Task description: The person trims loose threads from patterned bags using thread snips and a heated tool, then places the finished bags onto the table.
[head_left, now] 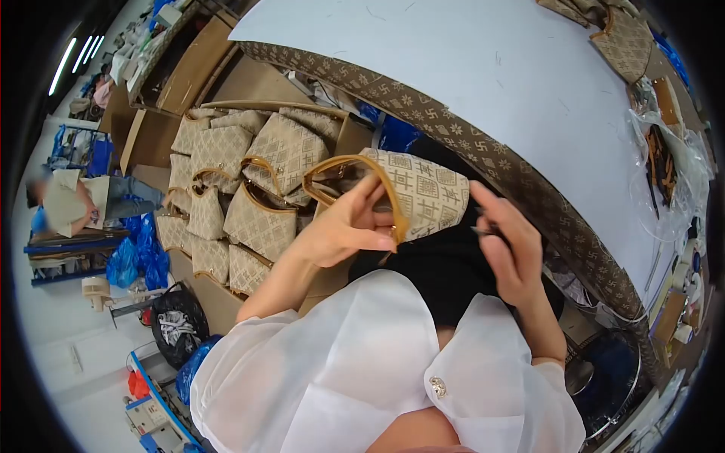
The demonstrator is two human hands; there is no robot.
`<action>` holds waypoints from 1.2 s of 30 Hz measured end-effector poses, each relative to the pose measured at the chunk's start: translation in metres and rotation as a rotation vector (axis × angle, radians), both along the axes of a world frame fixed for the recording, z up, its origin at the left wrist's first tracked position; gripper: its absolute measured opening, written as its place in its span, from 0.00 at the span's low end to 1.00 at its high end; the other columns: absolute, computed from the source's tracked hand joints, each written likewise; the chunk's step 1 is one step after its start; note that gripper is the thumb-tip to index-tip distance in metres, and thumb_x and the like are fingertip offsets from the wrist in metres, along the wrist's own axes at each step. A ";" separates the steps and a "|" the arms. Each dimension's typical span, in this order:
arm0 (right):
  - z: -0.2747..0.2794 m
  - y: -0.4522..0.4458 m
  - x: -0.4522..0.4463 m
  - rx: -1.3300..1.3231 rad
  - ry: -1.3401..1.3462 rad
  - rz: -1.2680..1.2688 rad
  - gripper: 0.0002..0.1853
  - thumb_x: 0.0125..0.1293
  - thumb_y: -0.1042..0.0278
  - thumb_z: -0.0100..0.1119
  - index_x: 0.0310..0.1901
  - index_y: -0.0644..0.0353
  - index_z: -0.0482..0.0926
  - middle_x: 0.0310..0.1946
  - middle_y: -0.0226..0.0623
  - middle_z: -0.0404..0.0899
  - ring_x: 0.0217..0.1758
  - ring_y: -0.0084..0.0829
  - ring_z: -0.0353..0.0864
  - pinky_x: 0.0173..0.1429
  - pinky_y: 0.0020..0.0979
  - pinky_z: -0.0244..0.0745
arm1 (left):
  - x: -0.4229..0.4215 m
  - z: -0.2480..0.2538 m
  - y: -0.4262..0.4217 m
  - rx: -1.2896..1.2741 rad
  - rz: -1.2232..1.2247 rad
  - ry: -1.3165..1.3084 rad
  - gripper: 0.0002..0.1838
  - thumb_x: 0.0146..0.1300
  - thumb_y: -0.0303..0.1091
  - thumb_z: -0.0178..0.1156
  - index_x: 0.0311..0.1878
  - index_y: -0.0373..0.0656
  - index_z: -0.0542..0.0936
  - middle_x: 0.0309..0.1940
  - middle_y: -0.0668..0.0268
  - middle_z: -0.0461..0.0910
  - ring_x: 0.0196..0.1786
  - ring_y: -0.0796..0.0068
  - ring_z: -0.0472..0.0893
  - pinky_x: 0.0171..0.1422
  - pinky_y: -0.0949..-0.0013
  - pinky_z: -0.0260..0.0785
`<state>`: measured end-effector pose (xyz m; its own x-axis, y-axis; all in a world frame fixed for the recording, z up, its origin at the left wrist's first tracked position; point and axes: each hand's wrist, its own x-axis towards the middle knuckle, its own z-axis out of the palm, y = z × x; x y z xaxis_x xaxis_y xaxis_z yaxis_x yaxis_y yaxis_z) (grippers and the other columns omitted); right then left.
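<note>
A beige patterned handbag (pixel 427 192) with tan trim lies on its side in front of me, its opening facing left. My left hand (pixel 343 230) grips it at the trimmed mouth, fingers inside and thumb along the outer edge. At the bag's base end is my right hand (pixel 513 245), its index finger stretched towards the corner and touching or very close to it. A small dark tip shows between the thumb and fingers of that hand; most of whatever it belongs to is hidden. Black fabric covers my lap beneath the bag.
On the left, a large cardboard box (pixel 219 106) holds several similar bags (pixel 260 219). A pale worktable (pixel 453 53) with a patterned edge curves along the right, carrying more bags (pixel 623 45) and clear plastic (pixel 668 174). Another person (pixel 75 200) stands far left.
</note>
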<state>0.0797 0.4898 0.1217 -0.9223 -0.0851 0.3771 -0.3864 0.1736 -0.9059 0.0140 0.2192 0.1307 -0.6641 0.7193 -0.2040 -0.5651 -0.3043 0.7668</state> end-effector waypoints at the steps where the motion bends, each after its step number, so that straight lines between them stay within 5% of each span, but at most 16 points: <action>1: 0.002 -0.007 -0.004 0.076 0.006 0.041 0.24 0.70 0.64 0.59 0.65 0.63 0.74 0.31 0.32 0.75 0.23 0.24 0.71 0.26 0.23 0.64 | 0.002 0.003 0.008 -0.043 0.024 -0.045 0.53 0.54 0.23 0.71 0.78 0.37 0.48 0.74 0.62 0.58 0.65 0.64 0.74 0.64 0.65 0.72; 5: -0.002 -0.030 -0.022 0.242 0.060 0.115 0.26 0.64 0.69 0.62 0.65 0.63 0.74 0.30 0.38 0.73 0.25 0.32 0.73 0.30 0.27 0.69 | -0.005 0.000 0.011 -0.044 0.127 -0.199 0.49 0.54 0.18 0.69 0.77 0.39 0.53 0.72 0.62 0.61 0.63 0.68 0.75 0.61 0.68 0.73; 9: -0.017 -0.043 -0.039 0.328 0.161 0.001 0.25 0.66 0.71 0.58 0.65 0.63 0.75 0.31 0.40 0.74 0.25 0.35 0.72 0.30 0.30 0.69 | -0.014 -0.011 0.003 -0.100 -0.006 -0.054 0.41 0.57 0.17 0.67 0.73 0.40 0.60 0.68 0.63 0.66 0.60 0.73 0.75 0.59 0.70 0.74; 12: -0.024 -0.042 -0.044 0.257 0.134 -0.013 0.25 0.66 0.70 0.58 0.65 0.63 0.75 0.31 0.39 0.74 0.24 0.35 0.72 0.29 0.29 0.69 | -0.011 -0.018 0.009 -0.302 0.081 0.309 0.26 0.62 0.19 0.65 0.63 0.38 0.71 0.57 0.66 0.75 0.52 0.80 0.78 0.54 0.75 0.74; 16: -0.017 -0.035 -0.044 0.325 0.085 -0.031 0.25 0.66 0.69 0.59 0.65 0.62 0.75 0.30 0.37 0.73 0.23 0.34 0.72 0.28 0.29 0.69 | -0.010 -0.013 0.018 -0.301 0.303 0.284 0.13 0.66 0.21 0.64 0.52 0.37 0.76 0.47 0.69 0.80 0.42 0.87 0.78 0.46 0.81 0.72; 21: -0.005 -0.027 -0.044 0.527 0.100 -0.042 0.25 0.65 0.68 0.60 0.64 0.61 0.77 0.28 0.35 0.71 0.22 0.32 0.71 0.26 0.29 0.68 | -0.003 -0.016 0.034 -0.337 0.342 0.180 0.10 0.64 0.22 0.66 0.48 0.35 0.80 0.45 0.67 0.78 0.46 0.81 0.78 0.54 0.75 0.70; 24: -0.005 -0.023 -0.046 0.555 0.123 -0.053 0.24 0.65 0.69 0.61 0.63 0.61 0.77 0.27 0.33 0.70 0.21 0.31 0.70 0.25 0.30 0.68 | -0.001 -0.016 0.047 -0.281 0.409 0.204 0.08 0.68 0.23 0.63 0.48 0.37 0.78 0.39 0.70 0.82 0.37 0.90 0.76 0.37 0.83 0.66; 36: -0.009 -0.022 -0.046 0.565 0.192 -0.124 0.22 0.62 0.71 0.64 0.59 0.61 0.80 0.24 0.32 0.70 0.19 0.30 0.71 0.23 0.30 0.67 | -0.004 -0.019 0.053 -0.265 0.382 0.212 0.07 0.68 0.22 0.62 0.48 0.36 0.79 0.42 0.67 0.84 0.41 0.87 0.80 0.44 0.81 0.71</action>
<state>0.0340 0.4681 0.1131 -0.8581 -0.2166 0.4656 -0.4798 0.6615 -0.5765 0.0101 0.2721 0.1117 -0.9159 0.3591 -0.1791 -0.2756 -0.2385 0.9312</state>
